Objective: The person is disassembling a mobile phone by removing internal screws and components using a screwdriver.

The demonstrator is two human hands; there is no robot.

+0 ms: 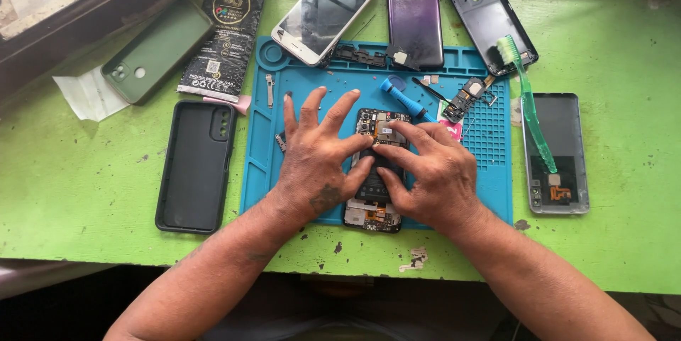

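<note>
Far left: a scrap of white paper point(84, 94) lies on the green table point(64, 192), with a green phone case point(157, 50) beside it and a black printed packet point(223, 39) next along.
Left front: a black phone case point(197, 165) lies lengthways, just off the edge of the blue work mat point(489, 192).
Left hand: the left hand point(319, 163) rests on the mat against the left edge of the opened phone point(374, 171); its fingers are spread wide, the outer ones fanned over the mat, the forefinger and thumb curling in to touch the phone's side.
Phone: it lies in the middle of the mat, back off, circuit boards showing at top and bottom and the dark battery between; its long axis runs away from the person, camera end farthest.
Right hand: the right hand point(436, 174) lies over the phone's right half, fingers close together and pressing down on the upper middle, thumb tucked against the battery's right side.
Relation: the phone sits directly between the two hands, both touching it; the right hand covers more of it.
Behind the hands: a white-fronted phone point(326, 11), a purple back cover point(415, 14) and a blue-handled screwdriver point(404, 100) pointing down-right.
Right: a dark back cover point(482, 14), a green toothbrush point(528, 100) slanting across onto a grey screen frame point(567, 192).
</note>
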